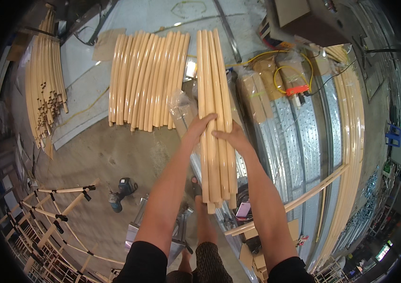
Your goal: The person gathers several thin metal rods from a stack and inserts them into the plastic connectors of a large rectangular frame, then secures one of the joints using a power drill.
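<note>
Right of the tube row (148, 80), a bundle of pale tubes (213, 85) is clasped by the left hand (199, 127) and right hand (236, 138), pressed from above by both thumbs, the other fingers mostly hidden. Below the row, a drill (126, 187) is seen.

The gathered bundle of cream tubes (214, 85) is smooth and glossy, streaked with bright reflections; the laid-out row of tubes (148, 80) has the same polished shine (plastic-coated by the look of it, though the core material cannot be told). The perforated strips (306, 137) are silvery metal, and the clear plastic film (253, 87) is crinkled and shiny. The floor (101, 165) looks like matt, worn concrete, the large box (320, 33) matt brown cardboard, the sleeve (146, 260) plain black cloth.
</note>
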`<state>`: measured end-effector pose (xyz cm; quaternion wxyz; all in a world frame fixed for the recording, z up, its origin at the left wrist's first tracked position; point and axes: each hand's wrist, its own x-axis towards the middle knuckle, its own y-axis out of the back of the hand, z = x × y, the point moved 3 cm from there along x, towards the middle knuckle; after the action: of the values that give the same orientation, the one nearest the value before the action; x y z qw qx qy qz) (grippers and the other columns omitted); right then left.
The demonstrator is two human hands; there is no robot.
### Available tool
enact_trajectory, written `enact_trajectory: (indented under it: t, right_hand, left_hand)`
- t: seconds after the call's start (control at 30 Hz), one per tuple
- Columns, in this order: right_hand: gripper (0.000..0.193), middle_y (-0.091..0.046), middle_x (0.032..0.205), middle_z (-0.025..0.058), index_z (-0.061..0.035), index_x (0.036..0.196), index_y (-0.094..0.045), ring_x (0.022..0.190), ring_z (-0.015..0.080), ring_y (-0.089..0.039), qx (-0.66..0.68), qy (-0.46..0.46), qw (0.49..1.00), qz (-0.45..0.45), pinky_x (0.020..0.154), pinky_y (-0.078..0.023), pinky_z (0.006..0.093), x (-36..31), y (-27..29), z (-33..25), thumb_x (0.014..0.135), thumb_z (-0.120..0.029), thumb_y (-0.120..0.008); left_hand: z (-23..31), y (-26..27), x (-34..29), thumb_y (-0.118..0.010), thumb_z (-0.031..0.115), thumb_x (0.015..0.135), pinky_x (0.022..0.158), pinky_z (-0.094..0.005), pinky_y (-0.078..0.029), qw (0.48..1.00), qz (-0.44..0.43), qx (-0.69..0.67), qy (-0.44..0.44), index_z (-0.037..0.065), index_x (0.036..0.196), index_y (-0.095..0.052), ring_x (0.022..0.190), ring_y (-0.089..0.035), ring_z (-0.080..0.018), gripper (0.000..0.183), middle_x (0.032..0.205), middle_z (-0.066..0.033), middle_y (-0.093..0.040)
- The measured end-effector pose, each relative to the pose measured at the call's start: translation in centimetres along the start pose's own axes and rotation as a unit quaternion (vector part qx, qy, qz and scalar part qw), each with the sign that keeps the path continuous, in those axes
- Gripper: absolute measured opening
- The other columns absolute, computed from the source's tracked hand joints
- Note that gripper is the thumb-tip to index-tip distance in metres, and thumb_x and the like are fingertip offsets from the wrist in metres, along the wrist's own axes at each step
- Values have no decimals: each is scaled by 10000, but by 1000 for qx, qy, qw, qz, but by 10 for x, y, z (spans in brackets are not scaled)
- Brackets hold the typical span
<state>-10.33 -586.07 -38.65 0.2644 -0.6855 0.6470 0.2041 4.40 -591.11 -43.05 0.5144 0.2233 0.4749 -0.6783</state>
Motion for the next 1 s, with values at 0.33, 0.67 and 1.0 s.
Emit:
enact_trajectory:
  t: [0.33,0.67,1.0]
  right_hand:
    - [824,-535,1343,174,-7,1437,-368,1278,252,-483,-24,-30,999,29,1065,-370,342,46,30,149,788,-290,-788]
    - [713,-539,1317,239,-25,1446,-345,1211,335,-540,-199,8,978,68,1014,-421,385,86,39,152,827,-173,-668]
    - [891,-553,1300,255,-58,1525,-147,1162,382,-567,-435,-166,880,94,993,-454,388,30,33,208,785,-159,-632]
  left_hand:
    - [-108,37,63,-721,157,822,743,-345,-551,998,39,-19,-42,-27,1300,-452,936,-642,-227,578,1099,-159,-622]
    - [-104,34,52,-630,317,866,994,-401,-442,888,67,410,-196,-80,1409,-342,1187,-538,-431,732,1304,-327,-511]
    - [-226,128,-143,-622,199,881,970,-398,-463,971,56,225,-55,5,1289,-546,1144,-592,-354,458,1234,-234,-603]
